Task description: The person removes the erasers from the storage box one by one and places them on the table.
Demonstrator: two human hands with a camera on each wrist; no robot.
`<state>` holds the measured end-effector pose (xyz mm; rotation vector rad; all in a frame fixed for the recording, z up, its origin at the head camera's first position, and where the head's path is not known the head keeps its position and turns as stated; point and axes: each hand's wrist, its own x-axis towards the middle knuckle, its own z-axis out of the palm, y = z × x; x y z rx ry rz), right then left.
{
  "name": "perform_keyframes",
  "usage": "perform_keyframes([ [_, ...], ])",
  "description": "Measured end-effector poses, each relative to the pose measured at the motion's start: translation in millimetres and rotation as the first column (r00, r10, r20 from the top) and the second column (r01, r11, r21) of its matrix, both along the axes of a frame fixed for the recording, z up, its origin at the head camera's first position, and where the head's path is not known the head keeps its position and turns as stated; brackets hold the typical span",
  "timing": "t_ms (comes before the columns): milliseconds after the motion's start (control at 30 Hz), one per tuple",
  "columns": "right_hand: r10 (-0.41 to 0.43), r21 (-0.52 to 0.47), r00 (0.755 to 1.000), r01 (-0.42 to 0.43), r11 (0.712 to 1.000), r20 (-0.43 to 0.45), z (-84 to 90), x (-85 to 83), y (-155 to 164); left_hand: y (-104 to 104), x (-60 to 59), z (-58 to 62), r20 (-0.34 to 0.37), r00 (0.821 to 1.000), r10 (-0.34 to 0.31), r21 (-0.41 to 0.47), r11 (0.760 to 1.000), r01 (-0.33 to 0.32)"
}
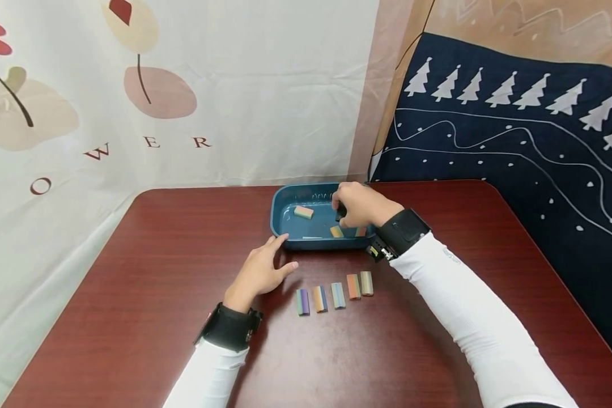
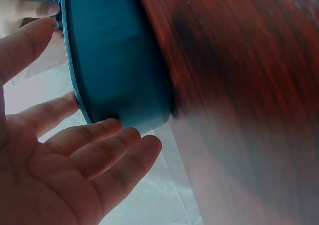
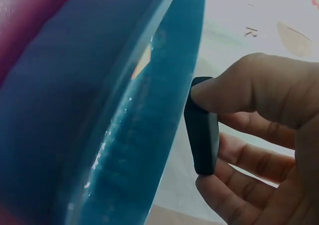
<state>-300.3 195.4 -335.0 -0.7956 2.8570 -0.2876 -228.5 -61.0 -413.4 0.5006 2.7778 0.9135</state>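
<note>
Head view. One dark red wooden counter (image 1: 158, 294), rounded corners, set against a pale flower-print cloth (image 1: 183, 85) at the rear and a navy cloth with white trees (image 1: 515, 141) at the right. One teal tray (image 1: 285, 198), rectangular, near the far middle of the counter. Inside it: a striped block (image 1: 303, 212) at back left and another block (image 1: 336, 231) near the front wall; a third is partly hidden by the wrist. Right hand (image 1: 359, 205), white sleeve and black wrist strap, reaches over the tray's right half, fingers curled round a small dark block (image 1: 340, 212) held above the tray floor. Left hand (image 1: 262, 272) lies flat on the counter, fingers straight and spread, fingertips at the tray's front left corner; it holds nothing. Row of five striped blocks (image 1: 336, 294) on the counter in front of the tray, side by side, just beside the left hand.

Left wrist view. Left hand (image 2: 65, 165), palm exposed, fingers relaxed and nearly straight, fingertips touching the outer wall of the teal tray (image 2: 119, 60). Counter (image 2: 239, 60) beyond, blurred.

Right wrist view. Right hand (image 3: 259, 145) pinches the dark block (image 3: 202, 133) between the thumb above and the fingers below; the block stands on end, just beside the inner side of the teal tray (image 3: 99, 135). One orange reflection on the tray's glossy wall.
</note>
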Motion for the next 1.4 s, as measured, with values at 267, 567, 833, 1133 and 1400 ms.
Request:
perform_keyframes([
  [267,-0.005,-0.109,0.998,-0.001,0.994,-0.062,-5.8,25.6,9.8,-2.1,0.7,0.9,0.003,1.0,0.011,0.006,1.0,-0.011],
  [567,-0.035,-0.227,0.995,0.014,0.974,-0.092,-17.7,61.8,25.0,-4.8,0.7,1.8,0.008,1.0,0.015,-0.005,1.0,-0.015],
  [833,-0.091,-0.283,0.993,0.066,0.957,-0.075,-28.3,87.6,37.2,-2.8,1.5,3.4,0.023,1.0,0.012,-0.014,1.0,-0.012],
  [1133,-0.126,-0.277,0.992,0.124,0.953,0.012,-33.1,101.1,46.6,-0.2,2.4,1.6,0.037,0.999,0.009,-0.007,1.0,-0.009],
  [1400,-0.118,-0.208,0.988,0.137,0.969,0.102,-32.8,103.5,50.1,-0.1,3.6,2.6,0.044,0.999,0.016,-0.011,1.0,-0.015],
])
